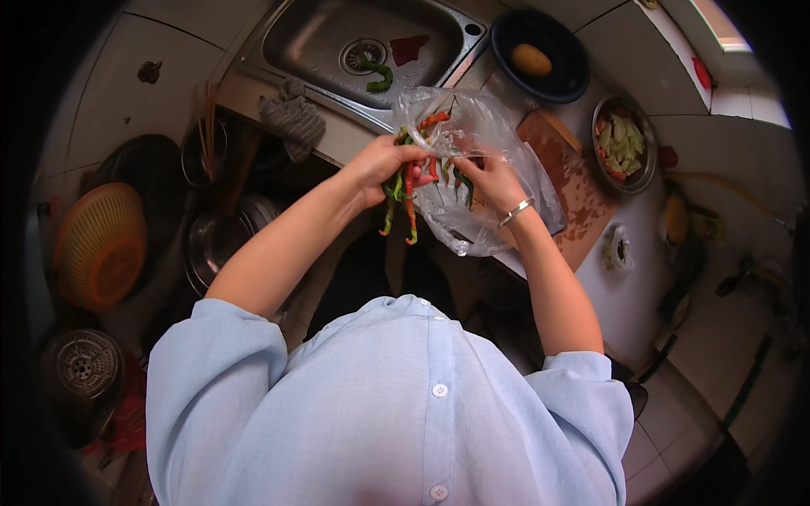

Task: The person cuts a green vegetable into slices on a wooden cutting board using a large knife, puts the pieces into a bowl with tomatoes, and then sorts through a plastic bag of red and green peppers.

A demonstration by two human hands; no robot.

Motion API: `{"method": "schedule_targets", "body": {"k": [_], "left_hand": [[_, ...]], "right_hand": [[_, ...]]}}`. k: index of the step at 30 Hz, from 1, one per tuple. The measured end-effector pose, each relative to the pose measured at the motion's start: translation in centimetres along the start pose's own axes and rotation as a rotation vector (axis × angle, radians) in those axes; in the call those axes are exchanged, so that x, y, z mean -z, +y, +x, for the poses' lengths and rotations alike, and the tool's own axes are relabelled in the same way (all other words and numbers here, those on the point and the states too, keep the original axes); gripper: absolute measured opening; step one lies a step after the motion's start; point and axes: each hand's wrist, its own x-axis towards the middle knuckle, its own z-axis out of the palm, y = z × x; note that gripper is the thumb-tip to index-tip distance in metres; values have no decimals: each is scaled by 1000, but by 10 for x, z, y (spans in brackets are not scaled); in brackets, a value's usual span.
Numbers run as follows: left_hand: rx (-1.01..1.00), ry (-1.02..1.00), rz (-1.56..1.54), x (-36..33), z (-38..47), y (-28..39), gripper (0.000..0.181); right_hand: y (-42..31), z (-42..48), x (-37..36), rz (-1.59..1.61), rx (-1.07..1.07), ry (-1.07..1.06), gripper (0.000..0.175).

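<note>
My left hand [386, 166] is closed around a bunch of long red and green chili peppers [410, 205], whose tips hang below the fingers. Its thumb lies against the rim of a clear plastic bag [506, 120]. My right hand [495, 180] is at the bag's opening, its fingers curled by a few more chilies [465, 186], with a dark green one hanging beneath them. Thin plastic partly covers those fingertips. Some orange-red chilies [435, 119] show at the bag's far side, above my left hand.
A steel sink [304, 38] ahead contains a green pepper [380, 81] and a dark red scrap [408, 49]. To the right are a dark basin [573, 88] with a potato-like vegetable [531, 60], a wet cutting board [585, 221], a cleaver-like blade [549, 196] and a steel bowl [648, 171] of cut vegetables.
</note>
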Motion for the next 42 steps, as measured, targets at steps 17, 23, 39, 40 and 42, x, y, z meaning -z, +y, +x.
{"method": "schedule_targets", "body": {"k": [17,23,39,40,42], "left_hand": [[-18,52,-42,-17,-36,-37,17],[-93,76,21,-30,-43,-32,18],[-611,-252,732,-8,-83,2,13],[-461,-264,502,-5,-93,14,14],[-667,-172,283,11,-96,36,15]], "right_hand": [[-32,-52,-27,315,38,128,16],[-36,-46,-43,477,89,272,12],[-90,-62,-17,1310,-339,-293,20],[-87,-58,-16,1273,-361,-231,20],[-70,-42,-14,1020,-412,-126,16]]}}
